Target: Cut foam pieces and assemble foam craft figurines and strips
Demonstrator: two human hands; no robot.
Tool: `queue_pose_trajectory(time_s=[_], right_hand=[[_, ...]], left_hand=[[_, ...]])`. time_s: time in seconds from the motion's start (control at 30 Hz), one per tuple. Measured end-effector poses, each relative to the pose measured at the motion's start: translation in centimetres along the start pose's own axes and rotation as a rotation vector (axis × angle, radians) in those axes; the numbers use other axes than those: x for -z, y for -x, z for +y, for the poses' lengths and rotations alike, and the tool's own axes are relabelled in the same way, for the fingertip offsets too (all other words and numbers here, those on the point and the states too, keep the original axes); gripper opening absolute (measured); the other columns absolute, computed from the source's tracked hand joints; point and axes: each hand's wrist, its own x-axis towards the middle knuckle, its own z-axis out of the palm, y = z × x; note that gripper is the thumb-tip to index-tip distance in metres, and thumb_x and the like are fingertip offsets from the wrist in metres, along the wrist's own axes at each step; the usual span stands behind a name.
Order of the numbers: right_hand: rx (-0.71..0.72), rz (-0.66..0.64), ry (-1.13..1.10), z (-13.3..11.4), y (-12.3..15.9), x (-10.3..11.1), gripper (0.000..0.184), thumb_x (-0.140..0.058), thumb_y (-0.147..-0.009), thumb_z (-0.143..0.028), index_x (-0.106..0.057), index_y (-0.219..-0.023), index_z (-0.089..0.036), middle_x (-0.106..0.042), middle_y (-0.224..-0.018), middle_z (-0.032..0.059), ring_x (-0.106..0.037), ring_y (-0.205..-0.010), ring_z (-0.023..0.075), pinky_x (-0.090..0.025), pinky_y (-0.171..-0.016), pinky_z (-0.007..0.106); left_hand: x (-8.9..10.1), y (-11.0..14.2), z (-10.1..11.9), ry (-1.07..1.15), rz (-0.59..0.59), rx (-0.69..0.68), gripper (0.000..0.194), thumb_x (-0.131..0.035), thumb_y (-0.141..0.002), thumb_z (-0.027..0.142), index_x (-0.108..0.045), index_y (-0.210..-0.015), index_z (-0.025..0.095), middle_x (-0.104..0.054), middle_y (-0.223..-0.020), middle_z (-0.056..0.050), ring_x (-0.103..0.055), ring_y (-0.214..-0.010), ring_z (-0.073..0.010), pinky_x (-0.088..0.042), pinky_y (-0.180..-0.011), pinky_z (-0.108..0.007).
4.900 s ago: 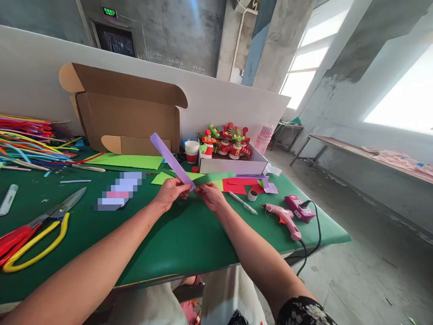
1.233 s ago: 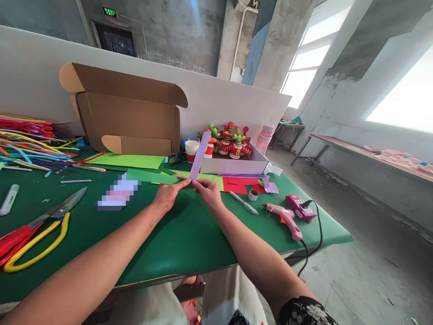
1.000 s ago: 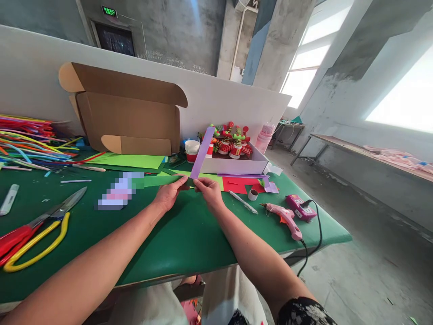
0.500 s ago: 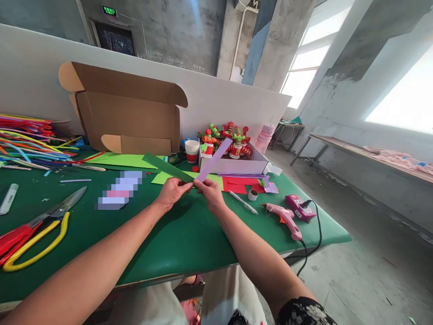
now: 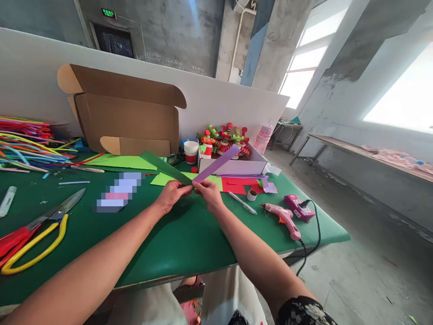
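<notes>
Between the fingers of my left hand (image 5: 172, 197) is a dark green paper strip (image 5: 164, 167), which slants up and away to the left. My right hand (image 5: 209, 193) pinches a purple paper strip (image 5: 218, 162) that slants up to the right. The near ends of both strips meet at my fingertips, forming a V. Fingers cover the join, so I cannot tell whether the ends are stuck together. Beneath and behind the hands lie light green paper (image 5: 162, 179) and red paper (image 5: 233, 185) on the green table (image 5: 169, 253).
Large scissors (image 5: 37, 230) lie at left near pipe cleaners (image 5: 27, 142). A pink glue gun (image 5: 286, 220), a white pen (image 5: 242, 202) and a small paper ring (image 5: 252, 195) are at right. Behind stand a cardboard box (image 5: 128, 117), paper cups (image 5: 191, 151) and a white box (image 5: 233, 166) of crafts.
The purple strip has tipped lower to the right, widening the V. Both hands keep their hold and stay nearly in place; the view has shifted slightly.
</notes>
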Motion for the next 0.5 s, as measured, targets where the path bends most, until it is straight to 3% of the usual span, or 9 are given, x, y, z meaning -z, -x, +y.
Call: queue_pose_trajectory(time_s=[0.23, 0.5], right_hand=[[-0.002, 0.082, -0.045, -0.2, -0.5, 0.3, 0.027, -0.083, -0.055, -0.042, -0.073, -0.062, -0.017, -0.063, -0.057, -0.0017, -0.051, -0.056, 0.0112, -0.041, -0.059, 0.026], [0.039, 0.195, -0.121, -1.7, -1.6, 2.3, 0.03, -0.085, -0.051, -0.041, -0.074, -0.063, -0.016, -0.068, -0.064, 0.0013, -0.051, -0.056, 0.0098, -0.045, -0.06, 0.026]], left_hand=[[0.5, -0.2, 0.2, -0.056, -0.04, 0.028, 0.028, -0.079, -0.051, 0.042, -0.068, -0.058, 0.018, -0.062, -0.053, 0.001, -0.051, -0.053, -0.0131, -0.043, -0.055, -0.027], [1.7, -0.4, 0.7, -0.164, -0.052, 0.031, 0.022, -0.075, -0.052, 0.041, -0.065, -0.051, 0.021, -0.063, -0.052, 0.0, -0.053, -0.053, -0.0153, -0.045, -0.056, -0.029]])
